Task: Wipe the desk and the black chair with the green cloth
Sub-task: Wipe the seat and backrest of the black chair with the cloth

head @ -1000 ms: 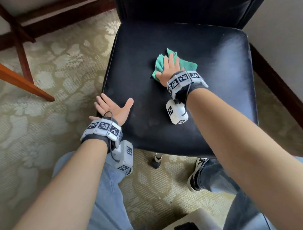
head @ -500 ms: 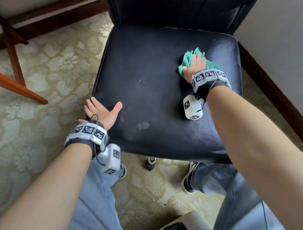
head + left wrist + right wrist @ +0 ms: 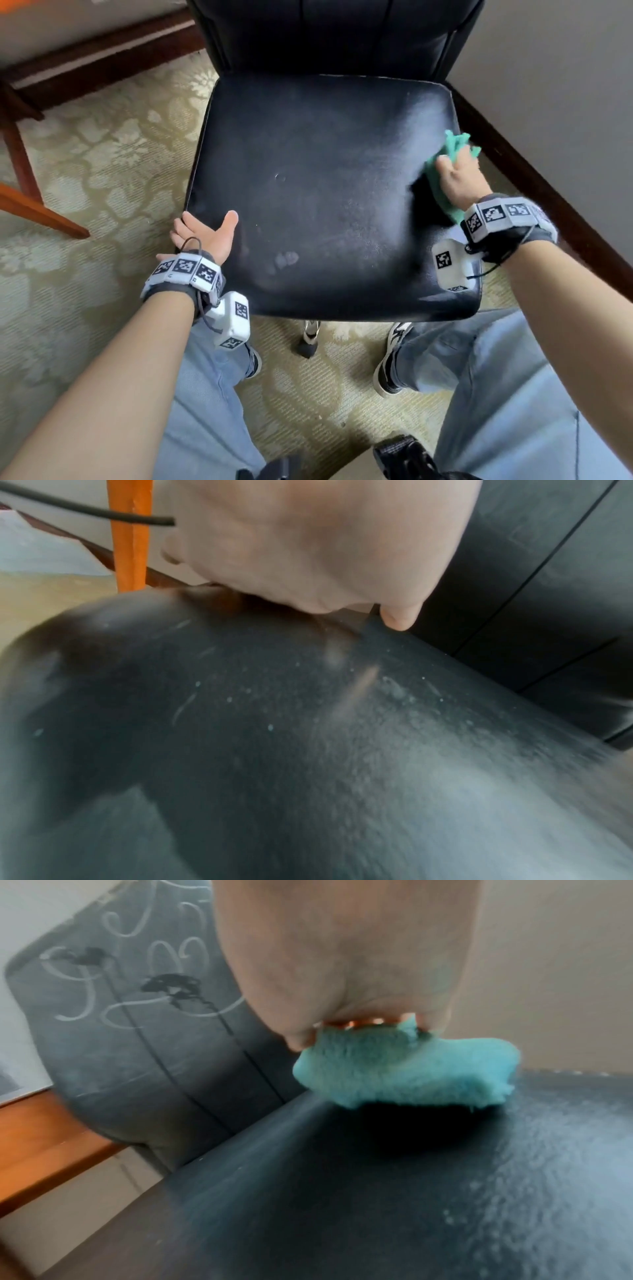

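The black chair [image 3: 308, 192] stands in front of me, its seat dusty and streaked. At the seat's right edge my right hand [image 3: 457, 178] grips the bunched green cloth [image 3: 454, 149]. In the right wrist view the cloth [image 3: 404, 1072] sits just under my right hand [image 3: 342, 961], over a dark shadow on the seat [image 3: 342, 1191]. My left hand [image 3: 205, 233] rests at the seat's front left edge, thumb on top and fingers over the side. The left wrist view shows the palm of that left hand [image 3: 308, 542] with its thumb tip on the seat [image 3: 308, 737].
Orange wooden desk legs [image 3: 37, 212] stand on the patterned carpet [image 3: 102, 154] to the left. A dark baseboard [image 3: 548, 192] and a wall run close along the chair's right side. The backrest [image 3: 329, 34] rises behind the seat. My jeans and shoes [image 3: 394, 359] are at its front.
My right hand has swept the green cloth from the middle of the seat out to its right edge. My left hand has stayed at the front left edge.
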